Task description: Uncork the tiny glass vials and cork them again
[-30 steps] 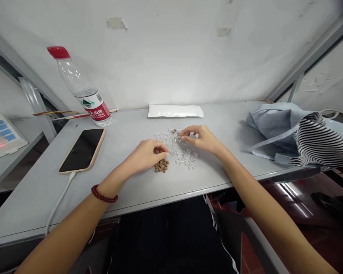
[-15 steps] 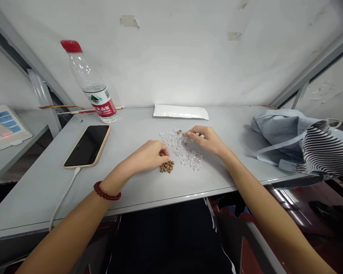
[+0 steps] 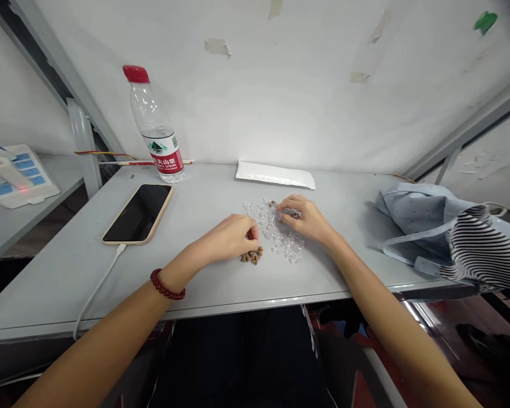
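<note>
My left hand [image 3: 234, 237] is curled with its fingertips pressed together, just above a small pile of brown pellets [image 3: 252, 256], which it partly covers. Whatever may be in that pinch is hidden. To its right, my right hand [image 3: 304, 217] hovers low over a scatter of small transparent pieces [image 3: 289, 243]. Its thumb and forefinger are apart, and I see nothing held between them. A few more brown bits [image 3: 272, 203] lie among the transparent pieces, some partly hidden by the right hand.
A white packet [image 3: 276, 174] lies near the wall. On the left are a water bottle [image 3: 165, 153] with a red cap and a charging phone [image 3: 139, 214]. Light-blue cloth [image 3: 425, 207] and striped fabric [image 3: 488, 243] occupy the right end. A power strip [image 3: 21, 173] sits on the neighbouring surface.
My right thumb and forefinger have spread apart over the transparent pieces. My left hand now covers more of the pellet pile. The whole view has shifted slightly.
</note>
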Tool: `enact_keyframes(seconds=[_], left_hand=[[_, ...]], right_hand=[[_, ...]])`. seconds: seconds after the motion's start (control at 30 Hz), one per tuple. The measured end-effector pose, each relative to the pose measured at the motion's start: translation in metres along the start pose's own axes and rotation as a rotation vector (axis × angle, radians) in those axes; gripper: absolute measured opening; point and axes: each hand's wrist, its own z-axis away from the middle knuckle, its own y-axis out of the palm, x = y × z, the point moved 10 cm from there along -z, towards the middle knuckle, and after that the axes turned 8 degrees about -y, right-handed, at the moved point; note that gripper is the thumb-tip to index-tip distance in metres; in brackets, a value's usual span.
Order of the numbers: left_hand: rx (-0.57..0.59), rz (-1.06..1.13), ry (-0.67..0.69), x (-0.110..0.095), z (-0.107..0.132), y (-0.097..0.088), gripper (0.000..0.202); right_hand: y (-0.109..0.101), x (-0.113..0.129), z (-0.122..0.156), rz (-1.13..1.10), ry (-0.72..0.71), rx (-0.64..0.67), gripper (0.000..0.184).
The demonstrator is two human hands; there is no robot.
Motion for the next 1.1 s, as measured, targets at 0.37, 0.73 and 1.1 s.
enact_keyframes(seconds=[0.37,0.73,1.1], left_hand=[[-0.044,-0.028,0.1,-0.014,0.003,0.001,0.009],[-0.162,0.132,0.109,-0.011,0.001,-0.011,0.011],[-0.443,0.413,0.052,0.006,-0.002,-0.037,0.034]], right_hand=[[0.012,0.0,0.004,0.112,-0.02,0.01,0.02],[-0.003,0.018,0.006,0.029,-0.063,-0.137,0.009],[-0.009,0.039,0.008,-0.096,-0.127,-0.177,0.016]])
